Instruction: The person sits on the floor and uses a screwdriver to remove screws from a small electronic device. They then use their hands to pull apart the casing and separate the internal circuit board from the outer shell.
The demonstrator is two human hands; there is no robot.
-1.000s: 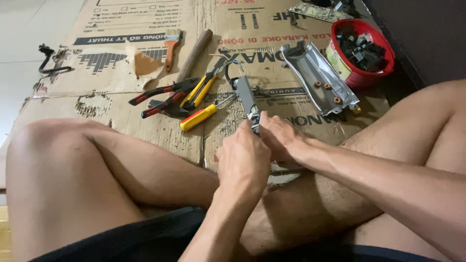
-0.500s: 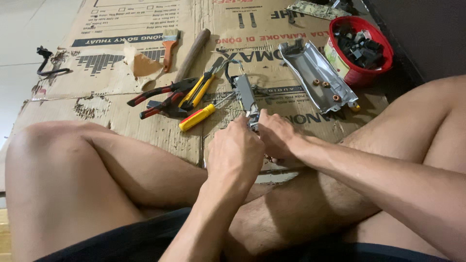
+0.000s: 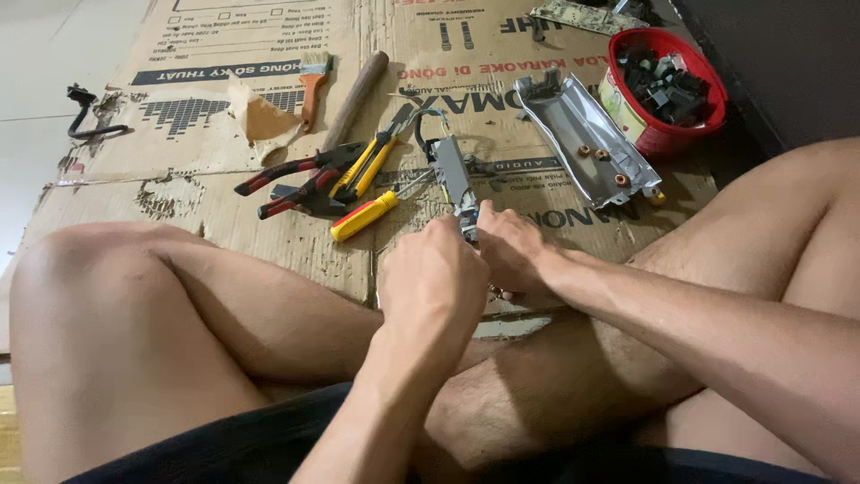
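Observation:
I sit cross-legged on flattened cardboard. Both hands meet at the near end of a long grey metal part with a small circuit board, which lies pointing away from me. My left hand is closed over its near end from the left. My right hand pinches the same end from the right, fingertips touching the part. The part's near end is hidden under my fingers. A black wire loops off its far end.
Left of the part lie a yellow-handled screwdriver, yellow-handled pliers, red-handled pliers, a wooden handle and a paintbrush. A silver metal cover and a red bowl of black parts sit at right.
My hands stay on the near end of the grey part. The left hand has shifted slightly, closing more over it. The view moved a little.

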